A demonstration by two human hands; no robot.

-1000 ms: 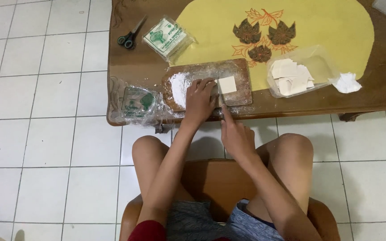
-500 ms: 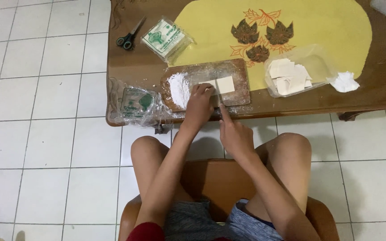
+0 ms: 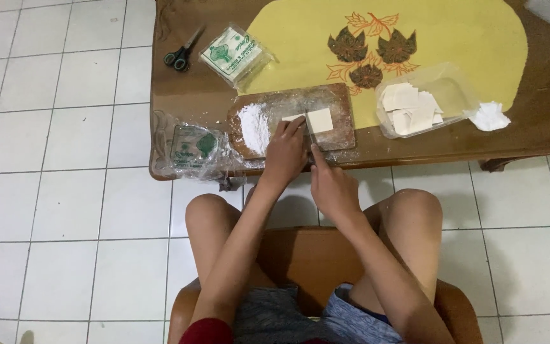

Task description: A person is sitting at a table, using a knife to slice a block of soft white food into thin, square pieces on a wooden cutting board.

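So we're sitting on a brown wooden chair at the low brown wooden counter, working on a floured oblong wooden cutting board near its front edge. Our left hand rests on the board, fingers pressed flat on the left part of a pale square sheet of dough. Our right hand has its fingers closed around a thin knife laid across that sheet. A heap of white flour sits on the board's left side. Right of the board is a clear plastic tray of cut dough pieces; left is a crumpled clear wrapper, with black-handled scissors further back.
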